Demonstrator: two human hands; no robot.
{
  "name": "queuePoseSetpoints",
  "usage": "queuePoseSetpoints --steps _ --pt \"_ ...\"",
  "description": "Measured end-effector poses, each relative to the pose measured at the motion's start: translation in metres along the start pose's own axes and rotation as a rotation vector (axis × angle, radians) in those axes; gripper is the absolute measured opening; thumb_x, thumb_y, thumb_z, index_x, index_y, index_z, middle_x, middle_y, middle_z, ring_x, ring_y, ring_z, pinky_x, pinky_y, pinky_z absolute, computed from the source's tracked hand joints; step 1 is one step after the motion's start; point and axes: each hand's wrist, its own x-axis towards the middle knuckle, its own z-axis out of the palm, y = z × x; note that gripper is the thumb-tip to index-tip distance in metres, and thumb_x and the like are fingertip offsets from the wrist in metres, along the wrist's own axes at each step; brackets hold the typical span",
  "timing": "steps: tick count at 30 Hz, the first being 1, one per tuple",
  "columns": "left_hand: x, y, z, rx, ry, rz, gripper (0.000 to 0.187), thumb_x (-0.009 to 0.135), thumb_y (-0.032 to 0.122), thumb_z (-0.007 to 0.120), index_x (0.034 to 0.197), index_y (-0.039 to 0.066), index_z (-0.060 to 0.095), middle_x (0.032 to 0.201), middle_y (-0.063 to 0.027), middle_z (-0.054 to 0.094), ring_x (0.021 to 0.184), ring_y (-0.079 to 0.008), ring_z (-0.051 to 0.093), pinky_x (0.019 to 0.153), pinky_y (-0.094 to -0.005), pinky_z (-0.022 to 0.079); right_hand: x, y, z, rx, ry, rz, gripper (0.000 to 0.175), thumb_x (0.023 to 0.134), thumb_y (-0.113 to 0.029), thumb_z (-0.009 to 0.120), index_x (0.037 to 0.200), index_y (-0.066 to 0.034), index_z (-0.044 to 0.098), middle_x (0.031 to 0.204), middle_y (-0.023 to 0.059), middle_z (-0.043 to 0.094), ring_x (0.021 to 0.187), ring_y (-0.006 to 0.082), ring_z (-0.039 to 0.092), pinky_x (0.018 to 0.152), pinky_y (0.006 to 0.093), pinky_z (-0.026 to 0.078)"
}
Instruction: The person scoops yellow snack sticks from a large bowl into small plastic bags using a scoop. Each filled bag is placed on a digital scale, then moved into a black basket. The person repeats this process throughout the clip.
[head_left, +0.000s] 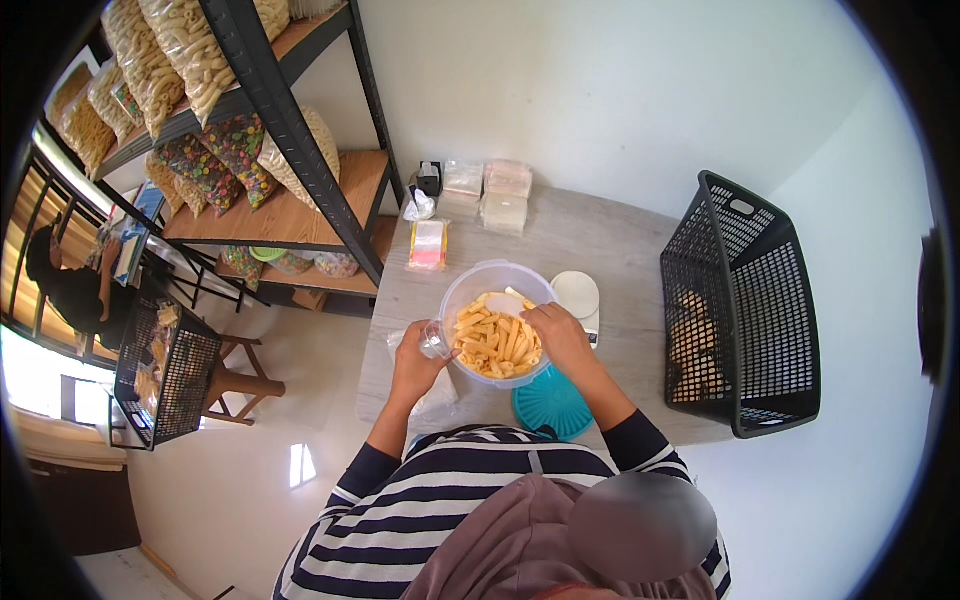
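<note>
A translucent plastic tub (491, 271) stands on the table before me, partly filled with orange, penne-shaped snack pieces (501, 341). At its left rim, my left hand (420, 364) holds a small clear plastic cup (435, 340). My right hand (561, 337) reaches over the right rim, its fingertips down at the pieces; whether they pinch one is hidden. Close to my body lies a teal ridged lid (553, 409), partly under my right forearm. A white kitchen scale (576, 295) sits just right of the tub. Beneath my left wrist is a clear plastic bag (439, 397).
Several packs of clear bags (504, 212) lie at the table's back, beside a small black box (429, 178). A tall black perforated basket (772, 315) stands on the right. Shelving (300, 150) with bagged snacks rises at left. Another person (79, 281) is farther left, near a second basket (187, 375).
</note>
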Motion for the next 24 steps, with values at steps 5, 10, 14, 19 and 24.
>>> queuePoseSetpoints --steps 5,10,14,19,24 --pt "-0.003 -0.001 0.001 -0.023 0.019 -0.001 0.06 0.072 0.022 0.093 0.117 0.004 0.058 0.102 -0.0093 0.068 0.1 -0.0255 0.066 0.09 -0.0374 0.051 -0.007 -0.012 0.004 0.022 -0.036 0.008 0.019 0.088 -0.005 0.058 0.103 -0.0037 0.07 0.095 0.0137 0.069 0.092 0.0324 0.067 0.078 0.0437 0.055" --pt "-0.003 -0.001 0.003 -0.021 0.036 0.016 0.059 0.072 0.023 0.093 0.116 0.004 0.058 0.102 -0.0095 0.068 0.1 -0.0255 0.067 0.09 -0.0375 0.051 -0.012 -0.014 0.014 0.085 -0.059 0.153 0.017 0.087 -0.001 0.064 0.102 -0.0045 0.072 0.096 0.0154 0.071 0.092 0.0358 0.068 0.079 0.0433 0.055" --pt "-0.004 0.0 0.003 -0.015 0.031 0.006 0.059 0.072 0.023 0.093 0.115 0.004 0.058 0.102 -0.0094 0.068 0.1 -0.0253 0.067 0.09 -0.0374 0.051 -0.013 -0.013 0.028 0.101 -0.018 0.224 0.017 0.088 -0.001 0.064 0.102 -0.0039 0.072 0.096 0.0171 0.071 0.09 0.0371 0.068 0.078 0.0444 0.055" --pt "-0.006 0.0 0.003 -0.025 0.035 -0.022 0.058 0.072 0.023 0.093 0.114 0.004 0.058 0.102 -0.0091 0.068 0.099 -0.0246 0.066 0.09 -0.0367 0.052 -0.003 -0.026 0.035 0.175 -0.068 0.277 0.016 0.09 -0.003 0.06 0.101 -0.0014 0.072 0.096 0.02 0.072 0.09 0.0385 0.068 0.079 0.0467 0.055" --pt "-0.007 0.001 0.002 -0.017 0.03 -0.016 0.057 0.072 0.022 0.093 0.114 0.004 0.058 0.102 -0.0087 0.067 0.099 -0.0233 0.065 0.09 -0.0362 0.051 0.004 -0.029 0.045 0.205 -0.083 0.347 0.014 0.088 -0.003 0.062 0.097 -0.0003 0.073 0.093 0.0213 0.072 0.088 0.04 0.069 0.08 0.0479 0.055"
